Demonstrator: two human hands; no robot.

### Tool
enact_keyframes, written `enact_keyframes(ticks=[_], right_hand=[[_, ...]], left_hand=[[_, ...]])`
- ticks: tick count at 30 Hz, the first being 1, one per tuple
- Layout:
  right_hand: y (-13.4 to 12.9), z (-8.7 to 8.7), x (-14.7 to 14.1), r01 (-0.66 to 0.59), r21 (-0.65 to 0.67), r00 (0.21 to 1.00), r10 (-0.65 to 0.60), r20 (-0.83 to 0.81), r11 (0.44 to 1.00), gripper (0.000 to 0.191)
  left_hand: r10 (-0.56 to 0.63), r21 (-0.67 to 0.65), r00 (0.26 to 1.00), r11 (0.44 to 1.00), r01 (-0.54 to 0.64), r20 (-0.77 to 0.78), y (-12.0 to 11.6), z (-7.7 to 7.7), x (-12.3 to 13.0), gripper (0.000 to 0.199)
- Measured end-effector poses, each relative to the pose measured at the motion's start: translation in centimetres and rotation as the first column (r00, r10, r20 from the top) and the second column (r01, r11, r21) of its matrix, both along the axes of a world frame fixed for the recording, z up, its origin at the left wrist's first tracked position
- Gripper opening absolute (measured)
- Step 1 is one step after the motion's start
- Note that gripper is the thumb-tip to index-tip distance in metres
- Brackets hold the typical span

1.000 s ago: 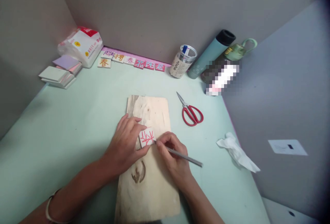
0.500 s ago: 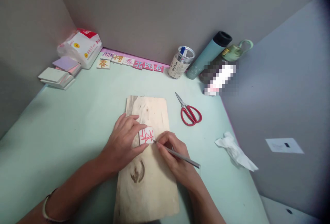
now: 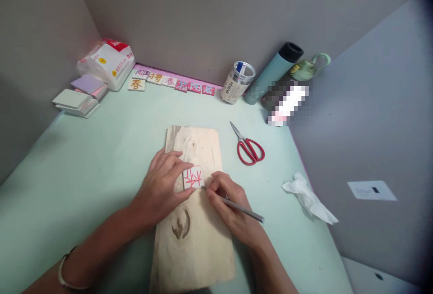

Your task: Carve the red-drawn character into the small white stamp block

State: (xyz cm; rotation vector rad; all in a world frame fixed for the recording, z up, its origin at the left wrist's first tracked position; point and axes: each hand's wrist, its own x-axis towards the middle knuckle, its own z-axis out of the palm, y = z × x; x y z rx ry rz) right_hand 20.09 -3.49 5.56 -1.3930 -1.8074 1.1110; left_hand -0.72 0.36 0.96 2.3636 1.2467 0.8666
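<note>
A small white square tile (image 3: 192, 177) with red strokes lies on a wooden board (image 3: 199, 244). My left hand (image 3: 161, 185) grips the tile between thumb and index finger, at its upper and lower edges. In my right hand (image 3: 230, 204) is a thin grey pen-like tool (image 3: 243, 210), held in a writing grip. Its tip is at the tile's lower right corner; whether it touches is too small to tell.
Red-handled scissors (image 3: 249, 149) lie right of the board, a crumpled tissue (image 3: 311, 199) farther right. Along the back are lettered tiles (image 3: 181, 85), a jar (image 3: 237, 83), a teal bottle (image 3: 273, 74) and a tissue pack (image 3: 111, 65). Stacked tiles (image 3: 74, 100) stand at the left.
The tool's tip and my right hand have shifted very slightly to the right. My left hand keeps its grip on the tile. The camera view has moved a little.
</note>
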Motion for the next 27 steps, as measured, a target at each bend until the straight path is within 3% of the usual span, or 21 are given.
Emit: enact_keyframes(ticks=[16,21,27], right_hand=[[-0.2,0.0,0.5,-0.01,-0.024,1.0,0.01,-0.026,1.0,0.018],[-0.1,-1.1,1.6,0.135,-0.111,0.965,-0.156,-0.211,0.985,0.016],[0.1,-1.2,1.3,0.187,-0.126,0.97,-0.203,-0.134,0.974,0.014]], left_hand=[[-0.007,0.01,1.0,1.0,0.007,0.004,0.1,-0.2,0.0,0.033],[-0.018,0.004,1.0,1.0,0.018,0.003,0.1,-0.2,-0.1,0.034],[-0.017,-0.014,1.0,1.0,0.017,0.014,0.0,-0.4,0.0,0.036]])
